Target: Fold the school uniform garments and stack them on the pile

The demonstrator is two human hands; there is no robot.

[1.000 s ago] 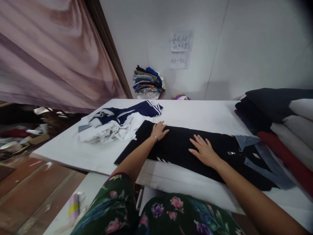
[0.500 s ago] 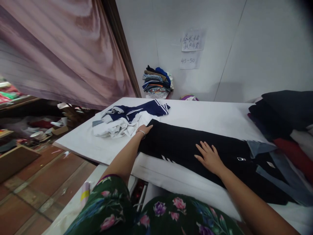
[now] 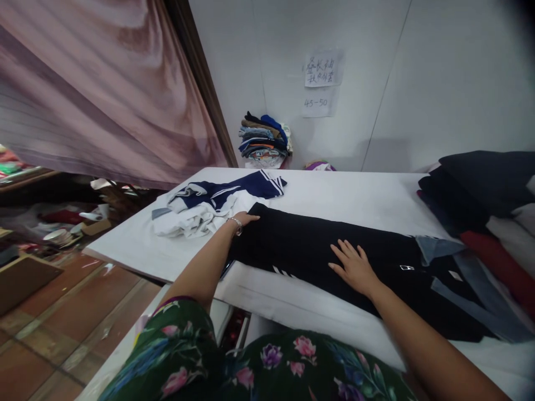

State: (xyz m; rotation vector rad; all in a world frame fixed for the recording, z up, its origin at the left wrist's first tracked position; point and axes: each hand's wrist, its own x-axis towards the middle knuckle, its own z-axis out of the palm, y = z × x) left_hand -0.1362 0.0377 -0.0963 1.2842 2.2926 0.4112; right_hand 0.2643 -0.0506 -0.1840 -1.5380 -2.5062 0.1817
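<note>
A long black garment (image 3: 309,239) lies flat across the white table, with white stripes along its edges. Blue denim pieces (image 3: 438,249), like a collar, and a small label are at its right end. My left hand (image 3: 246,219) grips the garment's left end at the edge, thumb on top and the other fingers partly hidden. Flat on the middle of the black cloth rests my right hand (image 3: 355,268), open with its fingers spread. Just beyond my left hand are a crumpled white garment (image 3: 188,221) and a navy garment with white stripes (image 3: 238,189).
The white table (image 3: 334,195) stands against a wall with handwritten paper signs (image 3: 321,72). A stack of folded clothes (image 3: 264,139) is at the back. Dark, red and grey clothes (image 3: 468,189) are piled at the right. A pink curtain (image 3: 125,83) hangs left, above a tiled floor (image 3: 83,312).
The view has shifted slightly, so things sit a little further left. Both hands keep their places on the black garment, which lies as before.
</note>
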